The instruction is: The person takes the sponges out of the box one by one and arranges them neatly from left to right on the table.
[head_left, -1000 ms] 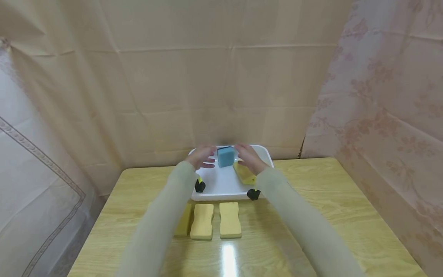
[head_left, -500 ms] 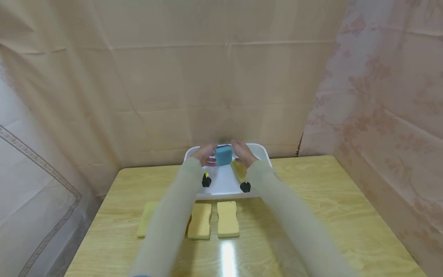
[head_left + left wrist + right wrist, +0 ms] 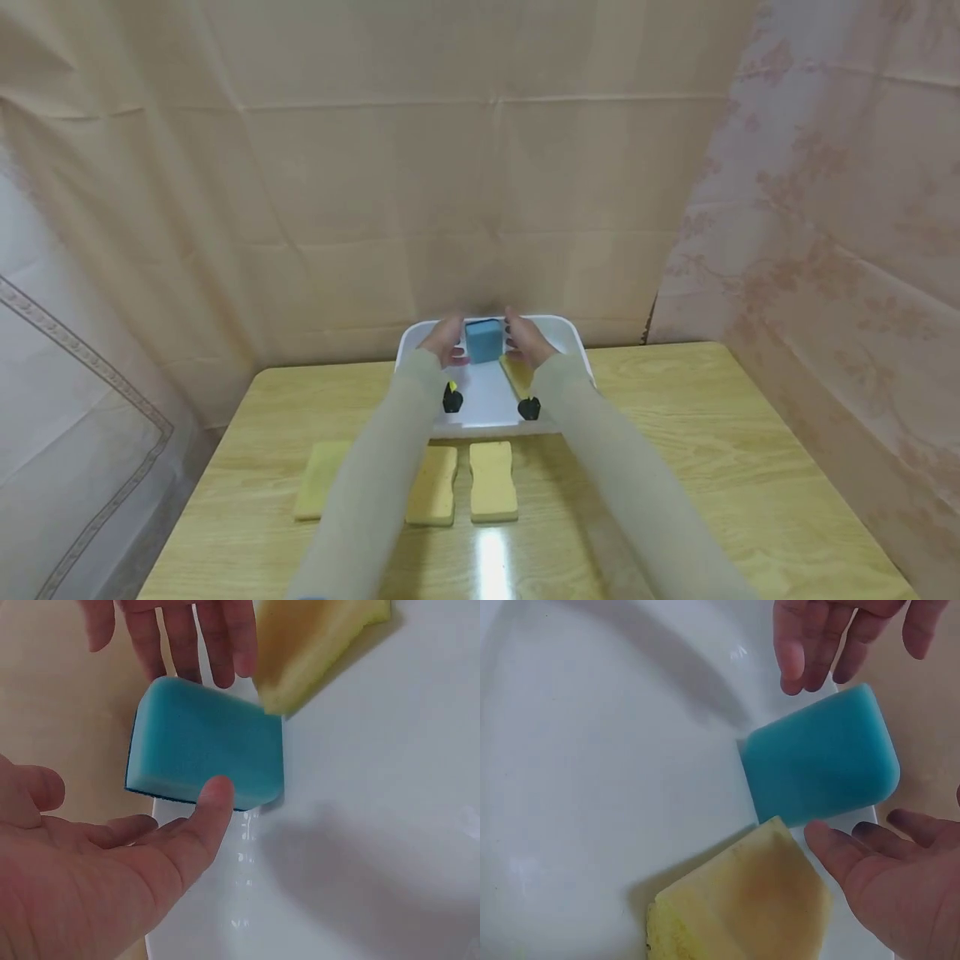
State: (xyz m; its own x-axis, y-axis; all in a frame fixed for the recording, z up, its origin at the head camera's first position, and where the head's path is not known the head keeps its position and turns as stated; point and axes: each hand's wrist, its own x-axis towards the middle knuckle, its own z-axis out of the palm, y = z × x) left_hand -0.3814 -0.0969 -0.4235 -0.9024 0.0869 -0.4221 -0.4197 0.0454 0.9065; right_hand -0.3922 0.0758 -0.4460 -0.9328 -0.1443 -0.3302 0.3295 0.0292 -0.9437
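Observation:
A blue sponge [image 3: 484, 342] with a dark backing stands on its end at the far wall of a white tray [image 3: 480, 396]. To its left is my left hand [image 3: 446, 337], fingers extended; in the left wrist view a fingertip overlaps the sponge's edge, and whether it touches I cannot tell. On the opposite side my right hand [image 3: 527, 340] faces it, fingers fairly straight, with a small gap in the head view. Beneath the right hand a yellow sponge [image 3: 739, 900] lies in the tray, its corner close to the blue one's base.
Two wavy-sided yellow sponges [image 3: 493, 482] [image 3: 432, 486] lie before the tray on the wooden table [image 3: 675, 433]. Another flat yellow piece [image 3: 321, 479] is left of my left sleeve. A beige cloth [image 3: 480, 183] hangs right behind the tray.
Both hands have drawn in around the blue sponge, and a small gap shows beside it again now. The blue sponge stays upright at the tray's far wall.

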